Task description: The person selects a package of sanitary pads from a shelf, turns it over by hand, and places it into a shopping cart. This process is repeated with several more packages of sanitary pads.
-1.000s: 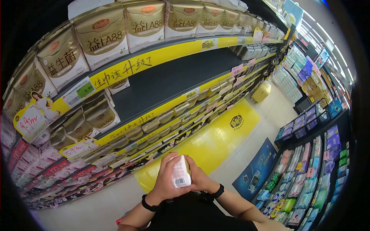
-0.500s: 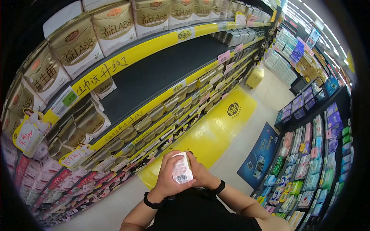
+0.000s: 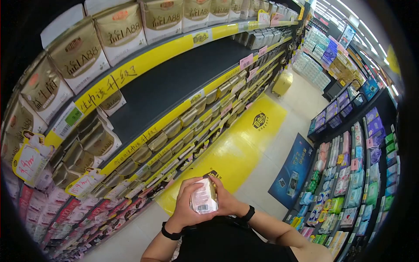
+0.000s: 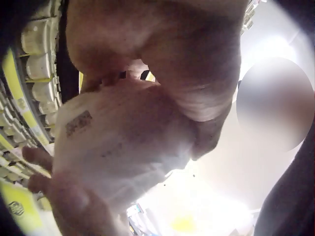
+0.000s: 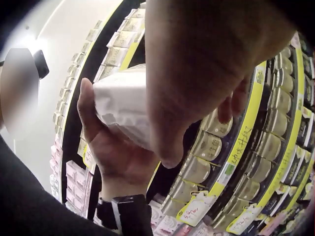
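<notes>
In the head view, a small white-and-gold pack of sanitary pads [image 3: 204, 201] is held between both hands in front of the torso. Its printed white side, with a barcode near the lower edge, faces up. The left hand [image 3: 185, 206] grips it from the left, thumb across the upper part. On the opposite side the right hand [image 3: 228, 200] wraps it, fingers round the far edge. From the left wrist, the pack's white wrapper [image 4: 113, 147] shows a small dark printed patch. In the right wrist view, the right hand partly hides the wrapper [image 5: 123, 101].
Left stands a long shelf with gold packs [image 3: 76, 54], a yellow strip [image 3: 161, 46] and price tags. A yellow floor sticker [image 3: 238, 144] lies along the aisle, a yellow suitcase [image 3: 282, 83] farther on. To the right are a blue floor mat [image 3: 293, 170] and shelves of wipes [image 3: 334, 205].
The head view has shifted, so the shelf slides left and upward in it. The pack has tilted slightly, showing more of its barcode side. Both hands keep their hold.
</notes>
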Action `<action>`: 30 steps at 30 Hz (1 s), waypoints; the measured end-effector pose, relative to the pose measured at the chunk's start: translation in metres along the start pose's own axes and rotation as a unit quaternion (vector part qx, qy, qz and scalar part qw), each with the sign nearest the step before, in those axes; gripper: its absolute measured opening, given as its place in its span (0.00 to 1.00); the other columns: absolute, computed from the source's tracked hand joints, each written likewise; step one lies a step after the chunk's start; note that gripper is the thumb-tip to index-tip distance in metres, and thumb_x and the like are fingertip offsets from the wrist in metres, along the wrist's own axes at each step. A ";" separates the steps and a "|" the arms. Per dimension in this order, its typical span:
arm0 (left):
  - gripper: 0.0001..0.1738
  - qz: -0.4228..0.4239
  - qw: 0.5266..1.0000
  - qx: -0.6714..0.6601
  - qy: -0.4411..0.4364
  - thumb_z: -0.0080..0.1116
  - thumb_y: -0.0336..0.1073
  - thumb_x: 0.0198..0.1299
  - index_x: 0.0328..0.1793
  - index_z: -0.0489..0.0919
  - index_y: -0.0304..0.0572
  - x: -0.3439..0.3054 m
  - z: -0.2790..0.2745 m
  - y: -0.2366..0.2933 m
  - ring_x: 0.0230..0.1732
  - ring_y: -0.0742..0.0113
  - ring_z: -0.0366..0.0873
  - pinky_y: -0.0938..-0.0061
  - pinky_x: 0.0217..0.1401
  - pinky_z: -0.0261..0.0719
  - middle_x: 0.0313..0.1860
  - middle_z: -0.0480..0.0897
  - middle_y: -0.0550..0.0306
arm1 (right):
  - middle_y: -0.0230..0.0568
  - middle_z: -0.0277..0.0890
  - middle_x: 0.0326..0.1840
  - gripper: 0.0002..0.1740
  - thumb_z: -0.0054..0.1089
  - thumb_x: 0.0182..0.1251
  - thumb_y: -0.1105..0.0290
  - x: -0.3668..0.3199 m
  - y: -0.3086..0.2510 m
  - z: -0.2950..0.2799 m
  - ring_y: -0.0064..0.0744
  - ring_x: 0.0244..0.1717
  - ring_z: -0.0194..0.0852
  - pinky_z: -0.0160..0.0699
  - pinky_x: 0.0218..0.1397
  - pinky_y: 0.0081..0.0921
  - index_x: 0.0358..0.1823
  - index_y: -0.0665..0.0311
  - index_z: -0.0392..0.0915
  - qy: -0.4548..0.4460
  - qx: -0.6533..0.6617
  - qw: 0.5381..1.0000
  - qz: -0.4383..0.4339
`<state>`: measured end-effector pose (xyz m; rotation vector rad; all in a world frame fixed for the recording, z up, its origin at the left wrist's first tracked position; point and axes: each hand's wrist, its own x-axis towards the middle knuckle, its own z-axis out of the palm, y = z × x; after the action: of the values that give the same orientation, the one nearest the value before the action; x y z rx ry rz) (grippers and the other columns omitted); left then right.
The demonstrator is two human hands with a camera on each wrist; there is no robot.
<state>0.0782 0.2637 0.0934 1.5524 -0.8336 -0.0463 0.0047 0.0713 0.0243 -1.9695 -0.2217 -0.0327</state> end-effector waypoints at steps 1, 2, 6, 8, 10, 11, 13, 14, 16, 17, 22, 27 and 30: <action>0.51 0.004 1.000 -0.014 0.004 0.90 0.44 0.36 0.69 0.74 0.44 -0.004 -0.001 -0.003 0.70 0.43 0.74 0.54 0.72 0.74 0.69 0.74 0.41 | 0.62 0.55 0.80 0.74 0.90 0.45 0.58 -0.004 0.005 0.006 0.56 0.79 0.61 0.61 0.82 0.41 0.84 0.68 0.40 0.006 0.022 1.000 -0.009; 0.51 0.011 1.000 -0.023 -0.004 0.90 0.44 0.36 0.69 0.74 0.44 -0.006 -0.002 -0.004 0.70 0.43 0.74 0.54 0.72 0.74 0.69 0.75 0.41 | 0.62 0.55 0.80 0.75 0.90 0.45 0.58 -0.004 0.004 0.007 0.56 0.80 0.60 0.60 0.82 0.41 0.84 0.68 0.38 0.001 0.031 0.999 -0.021; 0.52 0.015 0.998 -0.065 0.002 0.90 0.44 0.36 0.70 0.73 0.47 -0.013 -0.002 -0.009 0.71 0.43 0.75 0.53 0.73 0.74 0.71 0.74 0.40 | 0.62 0.52 0.81 0.77 0.90 0.45 0.57 -0.002 0.009 0.005 0.56 0.80 0.59 0.56 0.84 0.42 0.84 0.67 0.35 -0.048 0.080 0.995 -0.022; 0.52 0.009 0.998 -0.059 0.022 0.90 0.44 0.37 0.70 0.73 0.48 -0.015 -0.001 -0.008 0.71 0.43 0.75 0.53 0.73 0.73 0.71 0.74 0.40 | 0.62 0.52 0.81 0.76 0.90 0.46 0.57 0.001 0.014 0.004 0.56 0.80 0.59 0.55 0.84 0.42 0.84 0.66 0.35 -0.085 0.106 0.991 -0.012; 0.52 0.015 0.999 -0.025 0.033 0.90 0.43 0.37 0.71 0.72 0.49 -0.011 -0.004 -0.002 0.72 0.43 0.74 0.53 0.74 0.73 0.72 0.73 0.40 | 0.62 0.52 0.81 0.75 0.90 0.47 0.56 0.015 0.018 -0.001 0.54 0.81 0.59 0.55 0.83 0.42 0.83 0.66 0.35 -0.123 0.124 0.984 -0.021; 0.52 0.017 0.999 -0.005 0.039 0.90 0.43 0.37 0.71 0.72 0.49 -0.009 -0.004 0.001 0.72 0.43 0.74 0.52 0.74 0.73 0.73 0.72 0.40 | 0.62 0.53 0.80 0.74 0.89 0.48 0.56 0.026 0.015 -0.005 0.54 0.80 0.59 0.57 0.83 0.42 0.82 0.66 0.35 -0.120 0.099 0.986 -0.063; 0.53 0.006 0.997 -0.008 0.078 0.90 0.43 0.37 0.71 0.71 0.49 -0.009 0.001 0.000 0.73 0.43 0.73 0.51 0.75 0.72 0.74 0.70 0.39 | 0.61 0.55 0.80 0.72 0.89 0.49 0.57 0.049 0.006 -0.012 0.54 0.80 0.61 0.59 0.82 0.42 0.82 0.66 0.35 -0.111 0.059 0.981 -0.147; 0.53 0.002 0.995 -0.009 0.094 0.90 0.43 0.37 0.72 0.71 0.49 -0.009 0.004 0.001 0.74 0.43 0.72 0.50 0.75 0.72 0.75 0.69 0.38 | 0.62 0.57 0.79 0.72 0.89 0.50 0.57 0.054 0.008 -0.015 0.55 0.80 0.62 0.60 0.81 0.42 0.81 0.66 0.35 -0.147 0.080 0.977 -0.130; 0.54 -0.007 0.990 0.000 0.137 0.90 0.43 0.37 0.72 0.70 0.50 -0.006 0.011 0.006 0.75 0.42 0.71 0.48 0.76 0.71 0.76 0.68 0.37 | 0.62 0.59 0.78 0.72 0.88 0.50 0.57 0.060 0.015 -0.023 0.55 0.79 0.63 0.63 0.80 0.43 0.81 0.66 0.34 -0.214 0.117 0.965 -0.095; 0.54 -0.014 0.988 0.001 0.157 0.90 0.43 0.37 0.72 0.69 0.50 -0.004 0.017 0.007 0.76 0.42 0.70 0.48 0.76 0.70 0.76 0.68 0.37 | 0.62 0.59 0.78 0.72 0.88 0.50 0.57 0.063 0.020 -0.026 0.56 0.79 0.64 0.64 0.79 0.43 0.81 0.67 0.34 -0.227 0.126 0.961 -0.094; 0.56 -0.039 0.982 0.052 0.176 0.91 0.45 0.36 0.72 0.68 0.48 0.006 0.050 0.007 0.78 0.40 0.66 0.44 0.81 0.62 0.76 0.67 0.36 | 0.63 0.62 0.76 0.71 0.88 0.50 0.58 0.071 0.034 -0.050 0.57 0.76 0.67 0.68 0.77 0.44 0.80 0.66 0.34 -0.250 0.135 0.950 -0.132; 0.60 -0.047 0.978 0.111 0.168 0.92 0.47 0.33 0.74 0.66 0.46 0.024 0.075 0.007 0.79 0.39 0.65 0.45 0.82 0.60 0.76 0.67 0.35 | 0.60 0.62 0.75 0.70 0.89 0.50 0.60 0.074 0.057 -0.073 0.51 0.74 0.69 0.70 0.75 0.43 0.80 0.64 0.37 -0.277 0.152 0.941 -0.122; 0.62 -0.052 0.977 0.110 0.174 0.93 0.49 0.31 0.74 0.66 0.46 0.037 0.089 0.005 0.79 0.39 0.65 0.47 0.81 0.63 0.77 0.67 0.34 | 0.58 0.61 0.75 0.70 0.90 0.49 0.61 0.080 0.067 -0.082 0.48 0.73 0.70 0.72 0.73 0.42 0.79 0.63 0.37 -0.267 0.158 0.940 -0.141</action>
<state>0.0590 0.1690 0.0964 1.7466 -0.4905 0.2440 0.1017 -0.0183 0.0062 -1.5772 -0.8122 0.3373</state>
